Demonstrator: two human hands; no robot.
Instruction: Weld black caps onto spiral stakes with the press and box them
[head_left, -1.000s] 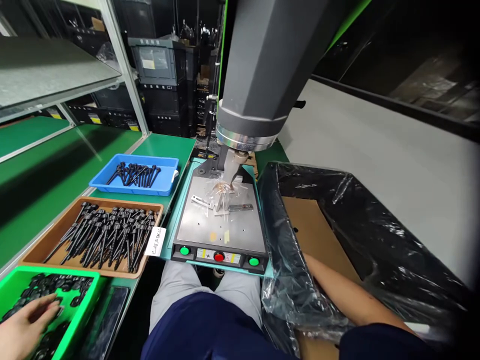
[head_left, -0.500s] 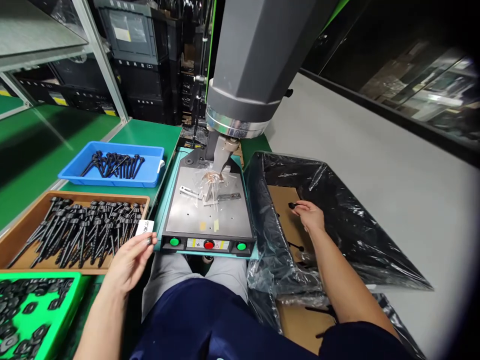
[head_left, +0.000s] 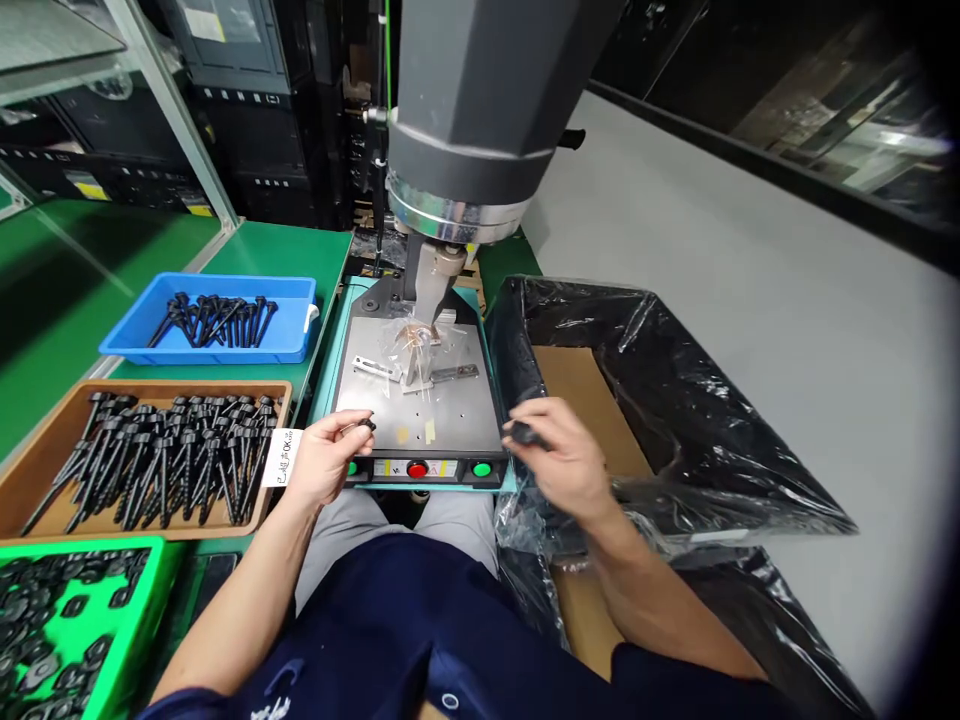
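My left hand (head_left: 330, 460) is closed, pinching a small black plastic part (head_left: 367, 422) over the left front of the machine's metal base plate (head_left: 375, 408). At the plate's right edge, my right hand (head_left: 566, 460) is closed around a black plastic piece with a rounded head (head_left: 525, 433); the rest of that piece is hidden or blurred. Between and beyond both hands stands a fixture wrapped in clear film (head_left: 412, 365). A metal press horn (head_left: 433, 290) comes down just behind it. Neither hand touches the fixture.
On the left, a blue tray (head_left: 289, 352) and a brown tray (head_left: 279, 400) hold black knob-headed rods. A green tray (head_left: 71, 628) holds small black parts. To the right stands a box lined with black plastic (head_left: 682, 410). Buttons, including a red one (head_left: 417, 469), line the machine's front.
My right hand has come left out of the lined box with the black piece. My left hand has moved right, from beside the brown tray to over the plate. The view has shifted slightly.
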